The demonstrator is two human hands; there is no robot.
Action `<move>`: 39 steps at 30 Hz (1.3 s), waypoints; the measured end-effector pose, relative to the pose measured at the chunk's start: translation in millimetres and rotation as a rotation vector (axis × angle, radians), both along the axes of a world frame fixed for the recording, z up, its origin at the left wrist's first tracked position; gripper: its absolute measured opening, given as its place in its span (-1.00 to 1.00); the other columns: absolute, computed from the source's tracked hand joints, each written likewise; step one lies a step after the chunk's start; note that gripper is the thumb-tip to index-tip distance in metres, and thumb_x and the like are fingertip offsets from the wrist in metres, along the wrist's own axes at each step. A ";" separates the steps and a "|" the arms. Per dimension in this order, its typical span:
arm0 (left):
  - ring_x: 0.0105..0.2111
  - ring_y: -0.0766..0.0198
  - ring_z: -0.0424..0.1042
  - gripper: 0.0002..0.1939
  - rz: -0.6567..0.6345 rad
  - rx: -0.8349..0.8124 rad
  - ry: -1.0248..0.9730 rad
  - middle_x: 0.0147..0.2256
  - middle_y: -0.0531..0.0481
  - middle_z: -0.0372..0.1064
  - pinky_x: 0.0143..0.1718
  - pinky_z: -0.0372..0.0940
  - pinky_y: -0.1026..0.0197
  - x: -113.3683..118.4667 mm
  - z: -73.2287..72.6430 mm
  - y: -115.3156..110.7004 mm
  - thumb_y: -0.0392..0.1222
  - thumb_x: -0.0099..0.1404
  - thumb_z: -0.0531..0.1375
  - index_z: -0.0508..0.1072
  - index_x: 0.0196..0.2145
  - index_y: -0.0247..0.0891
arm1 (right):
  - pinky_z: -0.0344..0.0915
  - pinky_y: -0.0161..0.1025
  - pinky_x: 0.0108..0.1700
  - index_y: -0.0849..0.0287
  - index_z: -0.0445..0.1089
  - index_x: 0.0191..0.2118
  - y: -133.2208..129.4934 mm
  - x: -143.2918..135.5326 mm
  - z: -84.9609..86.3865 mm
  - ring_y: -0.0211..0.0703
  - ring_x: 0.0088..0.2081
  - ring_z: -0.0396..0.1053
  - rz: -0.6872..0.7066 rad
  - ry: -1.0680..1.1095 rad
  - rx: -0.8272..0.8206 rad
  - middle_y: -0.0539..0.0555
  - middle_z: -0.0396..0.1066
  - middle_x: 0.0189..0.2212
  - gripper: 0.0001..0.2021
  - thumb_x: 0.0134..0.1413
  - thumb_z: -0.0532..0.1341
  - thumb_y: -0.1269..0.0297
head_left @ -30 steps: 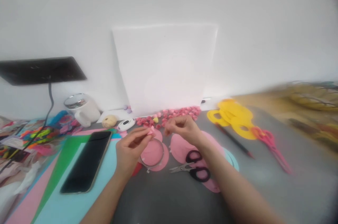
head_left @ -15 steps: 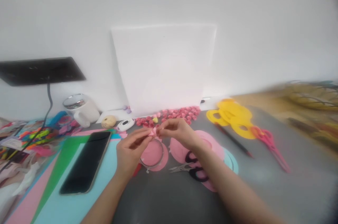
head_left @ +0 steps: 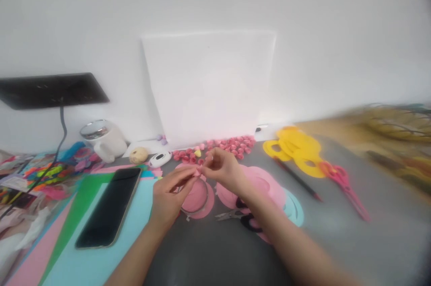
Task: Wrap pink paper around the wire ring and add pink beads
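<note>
The left hand has its thumb and forefinger brought nearly together at the tips, with a narrow gap visible farther back between them, and they pinch a small pink paper piece. The other left fingers lie close alongside the forefinger. The right hand meets the piece from the opposite side, thumb and forefinger bent toward each other in a loop, tips close together at the piece's right edge; whether they close on it or only touch it cannot be told, owing to blur and small size. The piece is above the table, between the two sets of fingertips. Below it, a thin ring lies on a pink paper disc. Behind the hands, a heap of small red and pink rolled pieces lies at the foot of an upright white sheet. Black-handled scissors lie beneath the right forearm, handles partly hidden and overlapping pink paper. A phone rests on coloured sheets at left; a pencil lies at right, near yellow paper cutouts.
</note>
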State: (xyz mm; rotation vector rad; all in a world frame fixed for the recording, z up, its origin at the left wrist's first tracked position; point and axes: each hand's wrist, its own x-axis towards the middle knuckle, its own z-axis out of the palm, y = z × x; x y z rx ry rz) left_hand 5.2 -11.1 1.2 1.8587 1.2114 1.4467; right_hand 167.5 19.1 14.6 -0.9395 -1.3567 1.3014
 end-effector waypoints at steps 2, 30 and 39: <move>-0.27 0.21 0.49 -0.80 0.007 -0.055 -0.011 -0.27 0.04 0.51 -0.21 0.41 0.22 0.3 0.6 -0.9 -0.26 0.11 0.25 0.53 -0.25 -0.12 | 0.26 -0.31 -0.43 0.14 0.10 -0.50 -0.7 -1.9 -1.3 -0.31 -0.55 0.29 -0.013 -0.015 0.027 -0.10 0.31 -0.62 -0.72 -0.24 0.29 0.37; -0.30 0.11 0.51 -0.74 0.108 -0.301 -0.236 -0.33 -0.05 0.54 -0.21 0.42 0.15 0.6 3.4 0.4 -0.20 0.00 0.32 0.53 -0.29 -0.25 | 0.36 -0.28 -0.28 0.16 0.31 -0.37 -6.5 -2.4 -0.1 -0.24 -0.36 0.42 -0.011 -0.339 0.616 0.02 0.44 -0.43 -0.94 0.02 0.12 0.44; -0.38 0.19 0.51 -0.73 0.028 -0.559 -0.686 -0.40 -0.06 0.53 -0.25 0.40 0.19 -2.9 8.1 11.2 -0.25 -0.09 0.38 0.54 -0.35 -0.32 | 0.38 -0.26 -0.25 0.20 0.42 -0.48 -1.9 15.0 14.9 -0.22 -0.37 0.42 0.079 -0.076 0.240 0.04 0.46 -0.48 -0.75 0.12 0.11 0.22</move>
